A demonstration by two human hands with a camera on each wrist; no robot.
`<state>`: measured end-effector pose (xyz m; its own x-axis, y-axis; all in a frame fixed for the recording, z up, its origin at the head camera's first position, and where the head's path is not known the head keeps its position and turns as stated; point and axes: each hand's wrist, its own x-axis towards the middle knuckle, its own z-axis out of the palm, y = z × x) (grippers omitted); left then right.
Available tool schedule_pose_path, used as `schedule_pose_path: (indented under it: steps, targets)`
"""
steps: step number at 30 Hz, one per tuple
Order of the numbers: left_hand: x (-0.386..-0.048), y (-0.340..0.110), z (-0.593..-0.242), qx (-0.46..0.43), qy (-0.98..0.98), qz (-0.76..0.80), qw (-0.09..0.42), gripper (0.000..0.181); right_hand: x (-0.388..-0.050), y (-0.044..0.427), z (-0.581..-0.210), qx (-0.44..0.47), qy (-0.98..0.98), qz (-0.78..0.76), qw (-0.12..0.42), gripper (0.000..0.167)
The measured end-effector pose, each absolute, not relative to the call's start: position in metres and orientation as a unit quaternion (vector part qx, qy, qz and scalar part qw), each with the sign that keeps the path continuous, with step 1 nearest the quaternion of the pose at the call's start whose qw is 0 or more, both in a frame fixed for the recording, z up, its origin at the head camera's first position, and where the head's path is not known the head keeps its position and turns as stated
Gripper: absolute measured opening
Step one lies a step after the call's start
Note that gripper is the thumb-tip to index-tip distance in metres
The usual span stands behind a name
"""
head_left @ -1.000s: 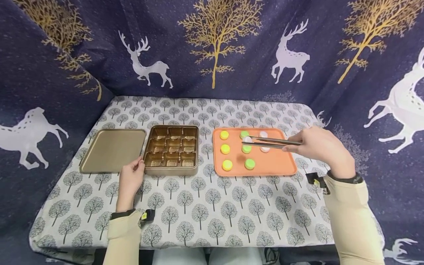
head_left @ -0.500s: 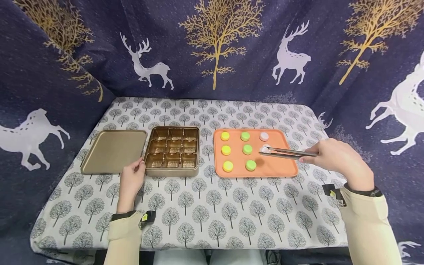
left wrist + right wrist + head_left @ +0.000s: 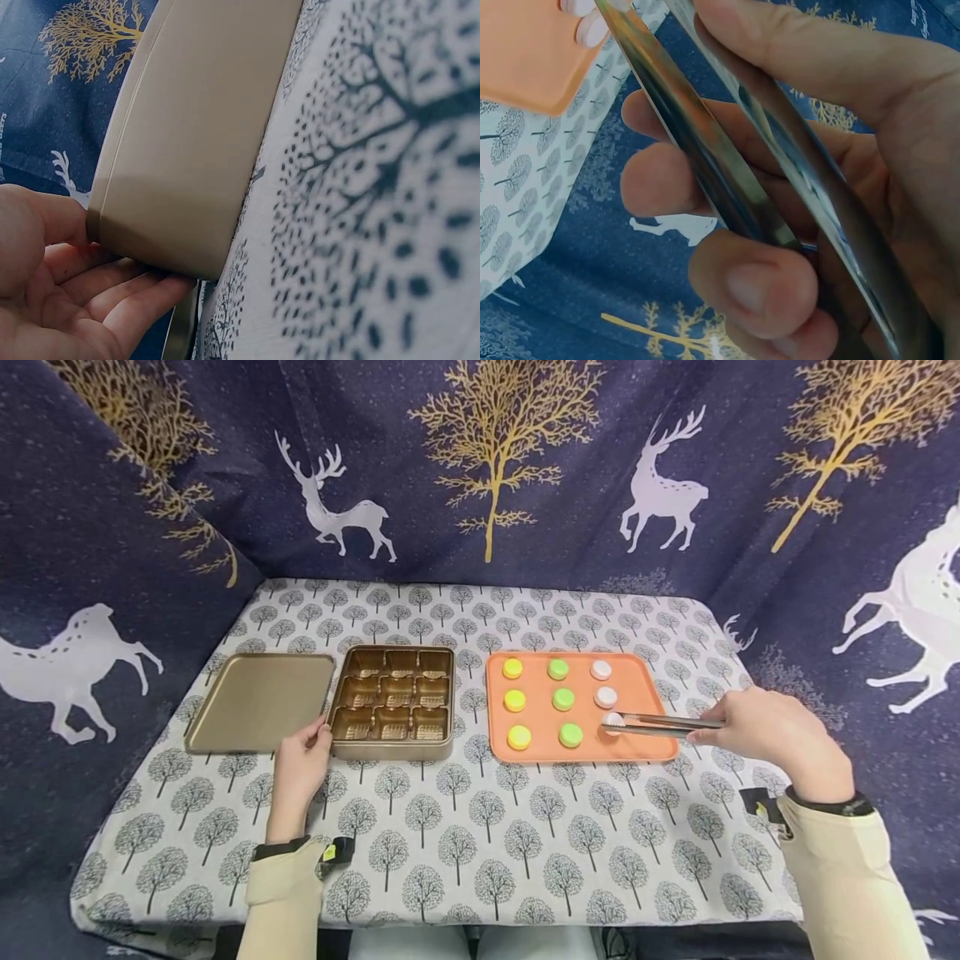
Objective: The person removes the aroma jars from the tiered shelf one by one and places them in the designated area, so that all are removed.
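My left hand (image 3: 298, 777) grips the near left corner of a gold box (image 3: 393, 750); in the left wrist view the thumb lies at its rim and the fingers against the corner. Inside the box, a brown divided insert (image 3: 396, 691) shows bare compartments. With my right hand (image 3: 783, 743) I hold metal tongs (image 3: 667, 721) over an orange tray (image 3: 637, 681). Their tips are at a white macaron (image 3: 612, 719) near the tray's front; whether they still squeeze it, I cannot tell. Two more white macarons sit behind it. Green macarons (image 3: 562, 699) and yellow macarons (image 3: 514, 700) form columns to the left.
A flat gold lid-like panel (image 3: 258, 702) lies left of the box. Underneath everything is a tree-patterned tablecloth (image 3: 480, 852). A dark blue curtain (image 3: 420, 443) with deer and trees hangs behind and at both sides of the table.
The tongs have carried a white macaron from above the green column to the right, then down to the front of the white column. My left hand has stayed at the box corner.
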<state>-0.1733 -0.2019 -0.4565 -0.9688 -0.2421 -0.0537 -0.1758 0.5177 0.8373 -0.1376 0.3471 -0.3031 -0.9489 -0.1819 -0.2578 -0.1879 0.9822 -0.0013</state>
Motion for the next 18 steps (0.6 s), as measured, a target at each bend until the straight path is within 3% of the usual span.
schedule_pose_path:
  steps: [12,18]
  targets:
    - [-0.173,-0.202,-0.455,0.116,-0.871,-0.476,0.039,0.044,-0.136,0.335,-0.305,-0.083,0.987,0.012,0.137,0.020]
    - [-0.174,-0.202,-0.456,0.116,-0.872,-0.474,0.042,0.043,-0.135,0.329,-0.302,-0.081,0.988,0.029,0.132,0.027]
